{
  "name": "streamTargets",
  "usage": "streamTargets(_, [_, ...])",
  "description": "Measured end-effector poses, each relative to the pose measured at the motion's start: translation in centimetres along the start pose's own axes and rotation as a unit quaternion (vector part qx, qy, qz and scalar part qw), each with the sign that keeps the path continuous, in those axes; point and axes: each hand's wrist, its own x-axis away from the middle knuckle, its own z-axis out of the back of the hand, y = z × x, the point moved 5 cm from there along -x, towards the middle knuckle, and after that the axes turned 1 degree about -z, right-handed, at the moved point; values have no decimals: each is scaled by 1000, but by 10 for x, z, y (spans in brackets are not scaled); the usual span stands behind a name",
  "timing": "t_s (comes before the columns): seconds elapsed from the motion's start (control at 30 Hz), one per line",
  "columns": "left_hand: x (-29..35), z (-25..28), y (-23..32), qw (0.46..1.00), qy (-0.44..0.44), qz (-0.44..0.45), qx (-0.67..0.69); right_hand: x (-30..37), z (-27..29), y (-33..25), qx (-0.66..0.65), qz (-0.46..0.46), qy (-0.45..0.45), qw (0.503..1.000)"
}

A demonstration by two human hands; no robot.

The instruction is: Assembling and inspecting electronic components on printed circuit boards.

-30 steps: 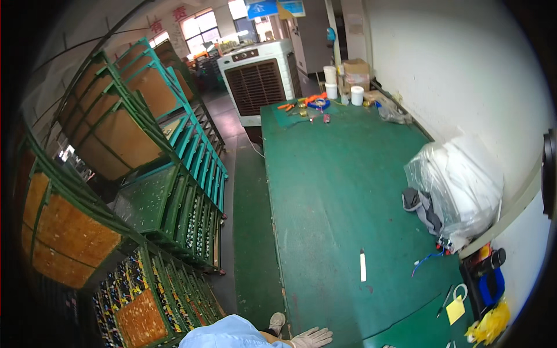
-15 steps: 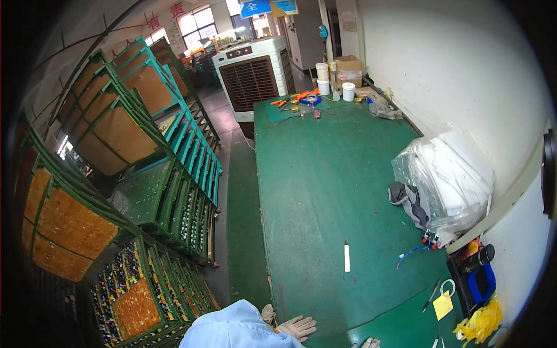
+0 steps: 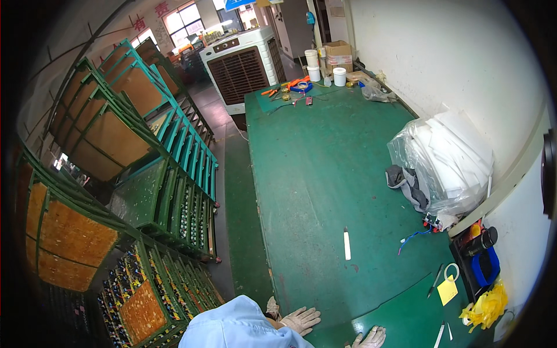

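My left hand (image 3: 301, 320), in a pale glove, lies flat on the green tabletop (image 3: 316, 174) near its left edge, fingers spread and holding nothing. A light blue sleeve (image 3: 241, 325) bulges up beside it. My right hand (image 3: 371, 337), gloved too, rests at the bottom of the view with its fingers apart; its wrist is cut off. Another pale glove shape (image 3: 272, 307) shows between sleeve and table edge; whose it is, I cannot tell. Ahead of both hands lies a slim white tool with a dark tip (image 3: 347, 244), touched by neither.
Green racks (image 3: 180, 203) holding small parts line the left side. On the right are a clear bag of white sheets (image 3: 447, 165), a grey cloth (image 3: 409, 185), a tape roll (image 3: 451, 272) and yellow strips (image 3: 487, 307). White tubs (image 3: 339, 76) and an air cooler (image 3: 241, 72) stand far off.
My right hand has come further into view at the bottom. The view has shifted slightly. My left hand stays flat on the table, and the white tool lies where it was.
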Motion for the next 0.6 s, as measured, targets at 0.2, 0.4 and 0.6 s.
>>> streamTargets(0.2, [13,5,-4,1000,-19,10,2,7,-9,-10,-9,31,78,996])
streamTargets(0.4, [-14,16,0,996,-5,-84,24,15,-23,14,-75,65,249,963])
streamTargets(0.6, [-22,17,8,993,-103,-1,-58,6,6,4,-107,111,105,982])
